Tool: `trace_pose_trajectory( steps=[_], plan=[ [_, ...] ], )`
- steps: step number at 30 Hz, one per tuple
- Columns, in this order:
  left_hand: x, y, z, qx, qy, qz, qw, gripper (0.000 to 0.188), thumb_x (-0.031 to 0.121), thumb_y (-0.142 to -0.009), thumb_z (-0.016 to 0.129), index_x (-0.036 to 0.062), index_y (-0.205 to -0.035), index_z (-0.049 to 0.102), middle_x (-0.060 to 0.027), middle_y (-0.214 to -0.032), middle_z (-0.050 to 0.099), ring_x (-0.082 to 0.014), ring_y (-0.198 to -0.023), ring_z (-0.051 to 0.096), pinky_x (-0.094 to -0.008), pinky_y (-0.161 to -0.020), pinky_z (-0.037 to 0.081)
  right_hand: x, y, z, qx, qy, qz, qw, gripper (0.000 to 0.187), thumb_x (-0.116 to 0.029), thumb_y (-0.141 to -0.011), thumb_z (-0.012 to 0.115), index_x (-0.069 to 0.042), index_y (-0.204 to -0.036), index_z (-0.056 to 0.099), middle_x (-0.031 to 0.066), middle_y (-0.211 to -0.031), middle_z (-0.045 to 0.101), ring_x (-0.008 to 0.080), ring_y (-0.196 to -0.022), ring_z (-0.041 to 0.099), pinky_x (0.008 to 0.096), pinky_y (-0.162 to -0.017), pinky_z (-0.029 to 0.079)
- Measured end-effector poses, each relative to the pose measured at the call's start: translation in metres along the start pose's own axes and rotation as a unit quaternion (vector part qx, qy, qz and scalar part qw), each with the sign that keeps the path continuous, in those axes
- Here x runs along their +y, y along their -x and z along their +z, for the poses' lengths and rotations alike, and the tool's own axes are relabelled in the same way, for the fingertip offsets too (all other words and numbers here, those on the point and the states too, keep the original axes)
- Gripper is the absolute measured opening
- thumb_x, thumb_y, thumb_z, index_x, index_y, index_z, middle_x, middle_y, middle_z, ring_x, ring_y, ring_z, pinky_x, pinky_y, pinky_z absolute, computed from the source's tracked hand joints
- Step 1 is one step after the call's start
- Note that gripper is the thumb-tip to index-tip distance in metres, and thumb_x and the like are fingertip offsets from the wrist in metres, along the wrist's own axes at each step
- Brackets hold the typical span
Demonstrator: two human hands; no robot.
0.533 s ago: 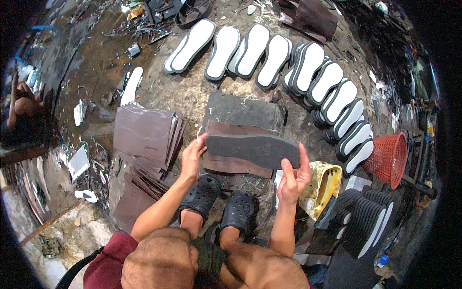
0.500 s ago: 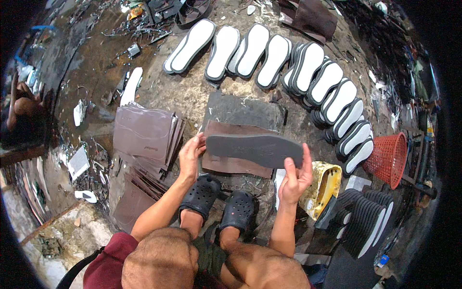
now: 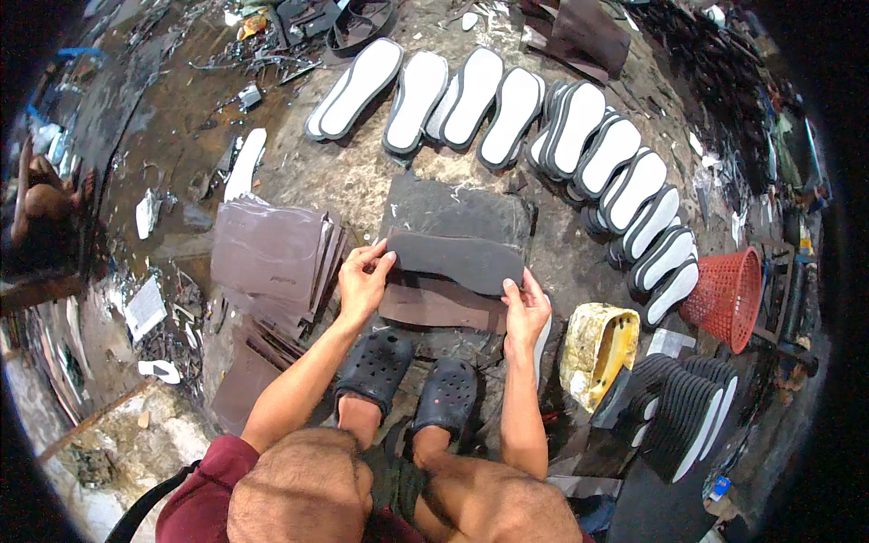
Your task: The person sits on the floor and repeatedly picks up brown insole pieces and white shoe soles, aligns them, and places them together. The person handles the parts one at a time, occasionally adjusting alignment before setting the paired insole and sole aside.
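A dark grey shoe sole (image 3: 457, 261) lies crosswise in front of me, held at both ends. My left hand (image 3: 366, 276) pinches its left end between thumb and fingers. At the other end, my right hand (image 3: 526, 308) grips the sole with the thumb on top. Under it is a brown sheet (image 3: 444, 306), whose near part shows below the sole. Beyond that lies a black mat (image 3: 457, 206) on the ground. A white-faced piece, partly hidden, shows beside my right wrist.
White-topped soles (image 3: 511, 118) stand in an arc of small stacks, far side to right. Brown sheets (image 3: 267, 253) are piled at left. A red basket (image 3: 724, 299), a yellow container (image 3: 597, 357) and a stack of dark soles (image 3: 683, 416) are at right. My black clogs (image 3: 376, 366) are close below.
The sole has come down onto the brown sheet, its right end shifting left and away from me. My right hand has moved left with it; my left hand now pinches the left end.
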State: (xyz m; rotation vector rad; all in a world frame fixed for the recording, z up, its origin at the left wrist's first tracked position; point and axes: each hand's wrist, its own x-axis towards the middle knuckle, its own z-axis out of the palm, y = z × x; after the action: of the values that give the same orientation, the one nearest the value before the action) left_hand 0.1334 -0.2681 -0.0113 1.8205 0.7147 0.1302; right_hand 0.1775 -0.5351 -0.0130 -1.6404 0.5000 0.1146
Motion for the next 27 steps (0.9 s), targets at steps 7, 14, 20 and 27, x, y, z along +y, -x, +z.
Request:
trace_pose_trajectory(
  steps=[7, 14, 20, 27],
  plan=[
    [-0.008, -0.001, 0.004, 0.001, -0.062, 0.004, 0.998, 0.037, 0.017, -0.088, 0.074, 0.0035, -0.122, 0.07, -0.0106, -0.102, 0.068, -0.0149, -0.084, 0.062, -0.0289, -0.081, 0.05, 0.003, -0.009, 0.002, -0.004, 0.021, 0.018, 1.0, 0.049, -0.005, -0.085, 0.077, 0.003, -0.13, 0.062, 0.0102, -0.11, 0.072, 0.0119, -0.086, 0.068, 0.0251, -0.07, 0.055],
    [-0.014, -0.005, 0.007, 0.008, -0.059, 0.032, 0.998, 0.036, 0.018, -0.088, 0.074, 0.0016, -0.12, 0.07, -0.0117, -0.096, 0.067, -0.0153, -0.077, 0.061, -0.0288, -0.076, 0.05, 0.009, -0.009, 0.001, 0.014, 0.024, 0.009, 1.0, 0.043, -0.003, -0.083, 0.078, 0.002, -0.125, 0.066, 0.0085, -0.103, 0.072, 0.0111, -0.083, 0.066, 0.0244, -0.075, 0.053],
    [-0.016, -0.005, 0.004, 0.004, -0.09, 0.028, 0.996, 0.038, 0.013, -0.086, 0.074, 0.0052, -0.123, 0.069, -0.0127, -0.102, 0.064, -0.0211, -0.085, 0.063, -0.0336, -0.079, 0.051, 0.001, -0.009, 0.006, 0.007, 0.05, 0.017, 0.999, 0.045, -0.008, -0.083, 0.079, 0.003, -0.125, 0.066, 0.0081, -0.093, 0.073, 0.0107, -0.073, 0.065, 0.0251, -0.067, 0.053],
    [0.021, -0.018, 0.018, -0.145, -0.368, 0.417, 0.818, 0.065, -0.007, -0.074, 0.065, 0.0191, -0.134, 0.059, -0.016, -0.144, 0.046, -0.0393, -0.126, 0.05, -0.0464, -0.105, 0.042, -0.014, -0.01, 0.002, 0.046, 0.359, -0.13, 0.923, 0.05, -0.021, -0.078, 0.083, -0.009, -0.124, 0.069, 0.0063, -0.096, 0.066, 0.022, -0.082, 0.065, 0.0337, -0.072, 0.053]
  ],
)
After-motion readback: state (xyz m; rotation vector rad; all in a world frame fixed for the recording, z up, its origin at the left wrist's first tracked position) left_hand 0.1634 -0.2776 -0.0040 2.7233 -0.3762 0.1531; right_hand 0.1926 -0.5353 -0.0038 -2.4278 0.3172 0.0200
